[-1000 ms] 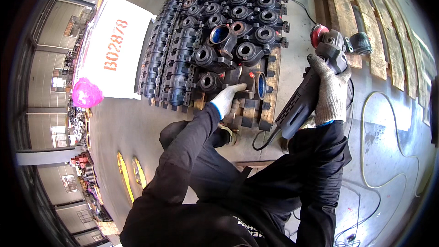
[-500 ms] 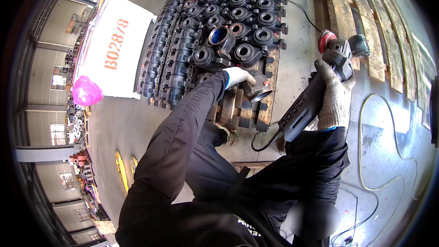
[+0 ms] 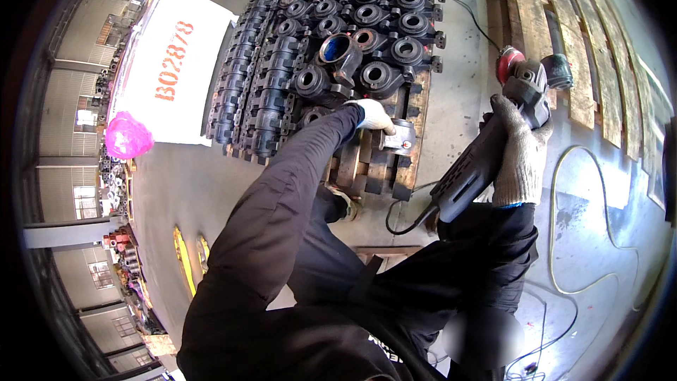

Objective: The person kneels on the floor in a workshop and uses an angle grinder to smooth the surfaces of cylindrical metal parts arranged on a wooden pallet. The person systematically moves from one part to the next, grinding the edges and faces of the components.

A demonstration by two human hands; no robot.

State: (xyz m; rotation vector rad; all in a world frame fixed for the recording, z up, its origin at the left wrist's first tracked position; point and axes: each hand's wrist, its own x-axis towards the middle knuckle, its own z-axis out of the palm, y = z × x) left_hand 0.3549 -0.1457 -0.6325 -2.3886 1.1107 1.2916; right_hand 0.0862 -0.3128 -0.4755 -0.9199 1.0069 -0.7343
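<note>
My left hand [image 3: 374,116], in a pale knitted glove, has its fingers closed on a dark cast metal fitting [image 3: 402,138] at the near right corner of the loaded pallet. A light grey face of the fitting shows beside my fingertips. Off to the right, my gloved right hand [image 3: 520,162] is wrapped round the body of a black angle grinder [image 3: 460,182]. The grinder points away from me, with a red round part [image 3: 509,65] at its head. Just left of my left hand stand rows of black cast fittings [image 3: 381,79], one with a blue-lined opening [image 3: 336,48].
Several black castings crowd the wooden pallet [image 3: 417,134]. A large white-covered block [image 3: 180,63] with a pink bundle [image 3: 129,135] stands to the left. Pallet boards [image 3: 578,49] and a dark cylinder [image 3: 557,72] are at far right. A pale hose [image 3: 553,226] and cables lie on the floor.
The fitting under my left hand has turned: its dark round opening faced me before, and a light grey face shows now. The grinder has hardly moved.
</note>
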